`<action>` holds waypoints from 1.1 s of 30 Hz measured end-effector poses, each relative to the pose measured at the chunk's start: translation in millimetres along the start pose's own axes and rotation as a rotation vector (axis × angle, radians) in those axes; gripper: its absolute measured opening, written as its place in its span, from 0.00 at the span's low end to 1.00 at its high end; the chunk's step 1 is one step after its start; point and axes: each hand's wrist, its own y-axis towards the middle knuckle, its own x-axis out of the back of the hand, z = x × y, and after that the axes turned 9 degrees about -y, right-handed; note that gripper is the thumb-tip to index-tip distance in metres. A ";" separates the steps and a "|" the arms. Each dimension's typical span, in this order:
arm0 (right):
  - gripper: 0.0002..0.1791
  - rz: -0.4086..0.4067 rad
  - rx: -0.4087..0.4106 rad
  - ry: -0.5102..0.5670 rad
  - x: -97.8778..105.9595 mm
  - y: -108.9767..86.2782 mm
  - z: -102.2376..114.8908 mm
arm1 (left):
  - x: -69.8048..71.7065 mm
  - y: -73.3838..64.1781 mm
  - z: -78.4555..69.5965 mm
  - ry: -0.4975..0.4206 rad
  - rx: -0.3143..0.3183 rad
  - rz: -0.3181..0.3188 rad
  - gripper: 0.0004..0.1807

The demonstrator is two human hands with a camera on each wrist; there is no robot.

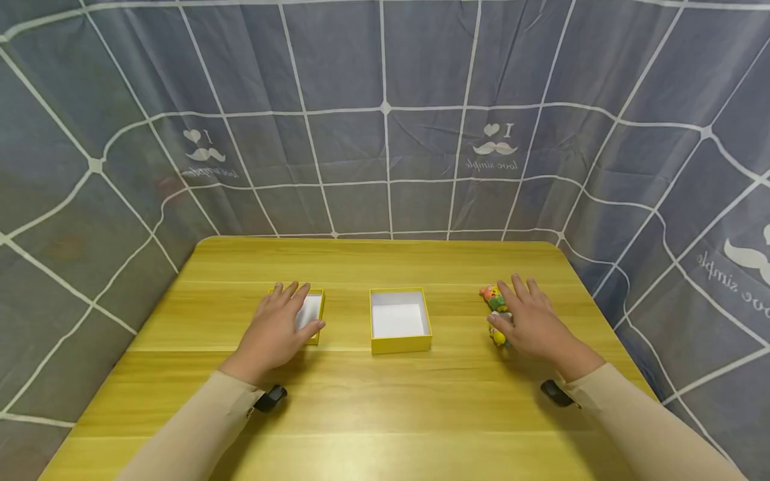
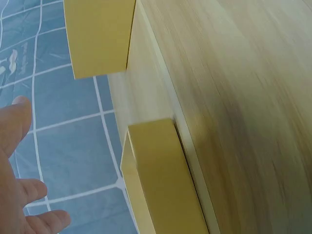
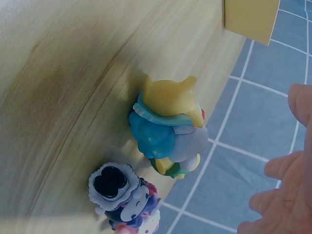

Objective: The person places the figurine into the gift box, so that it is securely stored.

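Observation:
My left hand (image 1: 275, 327), fingers spread, hovers over a shallow yellow box lid (image 1: 321, 314) with a white inside, partly hiding it. In the left wrist view that lid (image 2: 168, 180) sits beside the fingers, with a gap between. On the other side my right hand (image 1: 532, 324) stretches out above small toy figurines (image 1: 495, 298). The right wrist view shows a yellow-headed figurine in blue (image 3: 155, 136) and a black-and-white figurine (image 3: 114, 183), both apart from the fingers. Between the hands stands a deeper yellow box (image 1: 401, 344), open at the top, its white inside bare.
Everything lies on a wood-grain table (image 1: 373, 407) with rounded far corners. A grey curtain (image 1: 337, 147) with white grid lines hangs behind it and along both sides. Each wrist wears a black strap device (image 1: 271, 399).

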 end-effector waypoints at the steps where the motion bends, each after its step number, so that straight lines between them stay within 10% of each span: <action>1: 0.45 0.002 0.001 0.002 -0.3 0.2 -0.3 | -1.3 0.8 -1.3 -0.004 -0.003 0.001 0.45; 19: 0.37 0.046 0.007 0.002 -3.2 2.1 -5.4 | -21.9 15.7 -28.5 -0.061 -0.051 0.071 0.47; 33: 0.34 0.088 -0.026 0.005 -7.2 1.0 -19.1 | -48.7 18.7 -49.7 -0.274 -0.059 0.154 0.46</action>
